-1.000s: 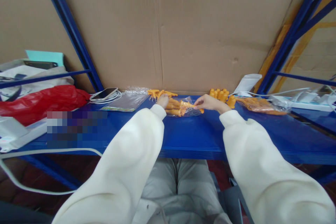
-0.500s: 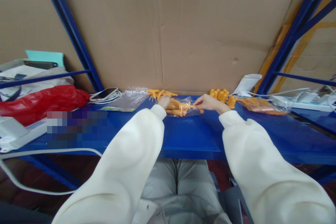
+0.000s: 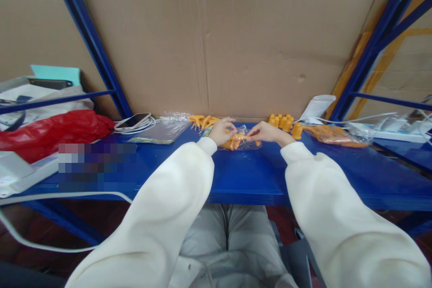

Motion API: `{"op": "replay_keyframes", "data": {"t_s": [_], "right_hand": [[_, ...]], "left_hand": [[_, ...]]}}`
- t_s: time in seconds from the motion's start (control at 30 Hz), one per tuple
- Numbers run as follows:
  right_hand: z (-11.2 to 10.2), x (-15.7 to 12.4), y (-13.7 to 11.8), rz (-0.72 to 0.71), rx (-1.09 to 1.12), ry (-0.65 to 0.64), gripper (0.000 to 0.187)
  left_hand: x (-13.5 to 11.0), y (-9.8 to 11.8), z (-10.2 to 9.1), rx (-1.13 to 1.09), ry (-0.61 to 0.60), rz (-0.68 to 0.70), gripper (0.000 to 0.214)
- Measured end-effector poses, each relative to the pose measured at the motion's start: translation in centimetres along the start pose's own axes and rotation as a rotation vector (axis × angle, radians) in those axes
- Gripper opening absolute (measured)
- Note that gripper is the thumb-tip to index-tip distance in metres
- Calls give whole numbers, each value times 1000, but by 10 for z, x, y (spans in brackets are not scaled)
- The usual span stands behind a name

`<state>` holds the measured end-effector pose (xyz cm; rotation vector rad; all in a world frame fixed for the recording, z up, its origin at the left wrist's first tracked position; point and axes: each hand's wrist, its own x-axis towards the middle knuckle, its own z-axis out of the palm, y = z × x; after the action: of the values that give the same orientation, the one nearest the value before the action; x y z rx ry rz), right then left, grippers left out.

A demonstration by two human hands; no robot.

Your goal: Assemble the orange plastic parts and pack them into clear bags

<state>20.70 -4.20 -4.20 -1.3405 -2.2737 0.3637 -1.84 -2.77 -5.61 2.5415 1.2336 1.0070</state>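
Observation:
A small clear plastic bag of orange plastic parts (image 3: 240, 141) lies on the blue shelf (image 3: 249, 175) between my hands. My left hand (image 3: 221, 131) curls over the bag's left end, fingers closed on it. My right hand (image 3: 268, 132) pinches the bag's right side with thumb and fingertips. Loose orange claw-shaped parts (image 3: 202, 121) lie just behind my left hand. A cluster of orange blocks (image 3: 283, 122) stands behind my right hand. Both arms wear cream sleeves.
A phone on a coiled white cable (image 3: 135, 121) and a flat clear bag (image 3: 162, 129) lie to the left, beside a red bag (image 3: 50, 130). Another bag of orange parts (image 3: 332, 135) and a white power strip (image 3: 388, 131) sit to the right. A cardboard sheet (image 3: 216, 49) backs the shelf.
My left hand moved right, from the pile of orange parts onto the bag, and closed on it. The right hand kept its pinch almost in place.

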Motion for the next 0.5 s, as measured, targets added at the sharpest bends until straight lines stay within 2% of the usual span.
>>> {"op": "replay_keyframes", "data": {"t_s": [0.13,0.3,0.5], "right_hand": [[3,2,2,8,-10,-29,17],[9,5,2,-20,-28,-28,21],[19,7,-6,-112,73,1,23]], "left_hand": [[0,6,0,-42,46,-15,14],[0,13,0,-112,43,-2,14],[0,11,2,-156,56,3,14]]}}
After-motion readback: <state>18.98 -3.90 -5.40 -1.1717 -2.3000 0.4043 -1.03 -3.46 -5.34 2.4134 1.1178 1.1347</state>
